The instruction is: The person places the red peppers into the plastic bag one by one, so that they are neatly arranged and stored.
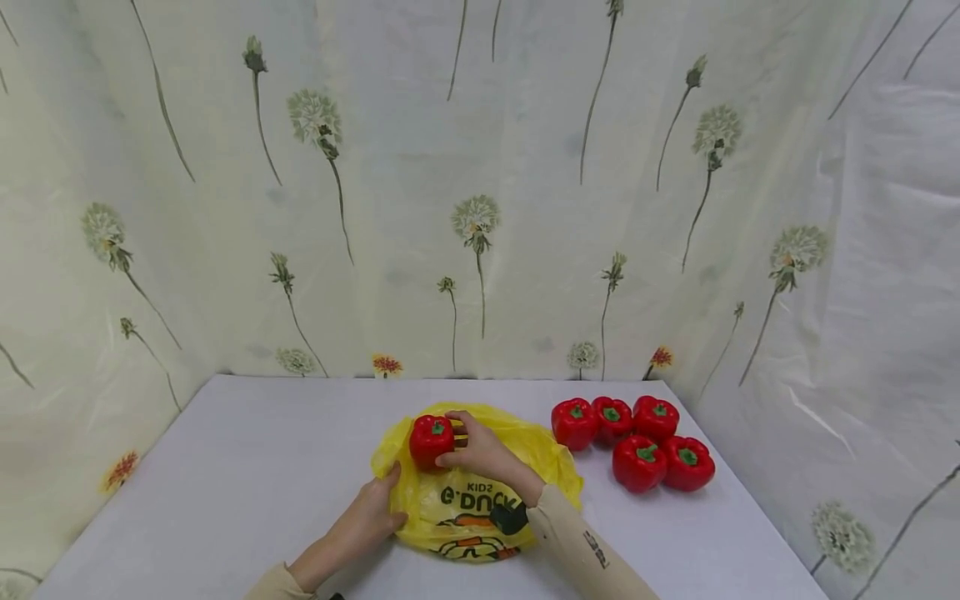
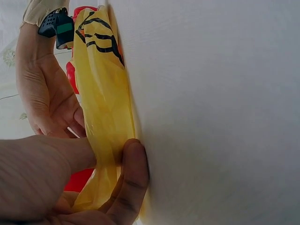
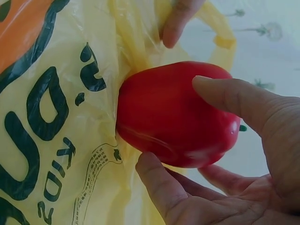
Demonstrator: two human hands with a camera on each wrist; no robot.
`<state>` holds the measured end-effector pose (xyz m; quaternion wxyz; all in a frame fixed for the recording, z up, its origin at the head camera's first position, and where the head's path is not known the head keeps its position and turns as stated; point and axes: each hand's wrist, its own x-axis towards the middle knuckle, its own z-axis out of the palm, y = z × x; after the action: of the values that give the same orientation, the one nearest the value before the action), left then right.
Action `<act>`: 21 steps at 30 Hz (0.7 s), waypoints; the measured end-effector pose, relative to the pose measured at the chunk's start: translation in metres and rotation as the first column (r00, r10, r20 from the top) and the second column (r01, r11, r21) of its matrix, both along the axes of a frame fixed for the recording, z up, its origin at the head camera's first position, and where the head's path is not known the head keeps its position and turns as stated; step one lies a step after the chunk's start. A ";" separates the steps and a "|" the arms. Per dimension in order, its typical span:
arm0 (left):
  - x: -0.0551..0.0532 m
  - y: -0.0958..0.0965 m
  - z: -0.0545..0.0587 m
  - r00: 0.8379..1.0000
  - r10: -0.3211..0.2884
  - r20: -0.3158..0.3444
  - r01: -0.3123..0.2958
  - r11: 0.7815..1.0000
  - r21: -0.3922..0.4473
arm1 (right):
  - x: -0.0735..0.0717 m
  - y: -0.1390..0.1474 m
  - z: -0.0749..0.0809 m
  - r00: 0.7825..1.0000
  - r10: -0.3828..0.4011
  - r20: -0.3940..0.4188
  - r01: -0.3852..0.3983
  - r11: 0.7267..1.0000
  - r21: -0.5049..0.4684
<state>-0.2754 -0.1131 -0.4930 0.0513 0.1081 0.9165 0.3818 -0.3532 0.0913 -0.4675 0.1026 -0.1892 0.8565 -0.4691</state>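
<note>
1. Your right hand (image 1: 483, 454) is clamped on a red pepper (image 1: 427, 446), thumb opposite fingers; your left hand (image 1: 370, 512) pinches the edge of a yellow bag (image 1: 427, 504).
2. Pepper: glossy, lobed, green stem (image 1: 438, 429); it's over the bag's far left part, can't tell if partly inside.
3. Bag: thin, crumpled, dark lettering (image 1: 477, 497), orange print (image 1: 472, 520), lying on a white table (image 1: 225, 500).
4. Five more red peppers (image 1: 637, 468) cluster on the table, right of the bag; floral cloth (image 1: 405, 292) hangs behind and at both sides.
5. Your right arm, in a light sleeve (image 1: 562, 529), reaches across the bag; left hand is at its left edge.
</note>
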 end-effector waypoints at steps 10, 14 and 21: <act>-0.001 0.001 0.000 1.000 0.015 0.012 -0.015 1.000 -0.008 | 0.002 0.002 0.005 1.000 0.007 0.001 -0.007 1.000 -0.003; -0.001 0.000 -0.001 1.000 0.008 -0.007 -0.008 1.000 -0.003 | 0.001 0.004 0.006 1.000 0.006 0.007 -0.006 1.000 0.002; 0.000 -0.001 -0.003 1.000 -0.005 -0.018 0.005 1.000 0.000 | 0.000 0.007 0.008 0.999 0.024 0.034 -0.024 1.000 -0.011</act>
<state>-0.2758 -0.1142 -0.4958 0.0441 0.1138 0.9166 0.3807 -0.3528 0.0987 -0.4596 0.1221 -0.1920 0.8498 -0.4755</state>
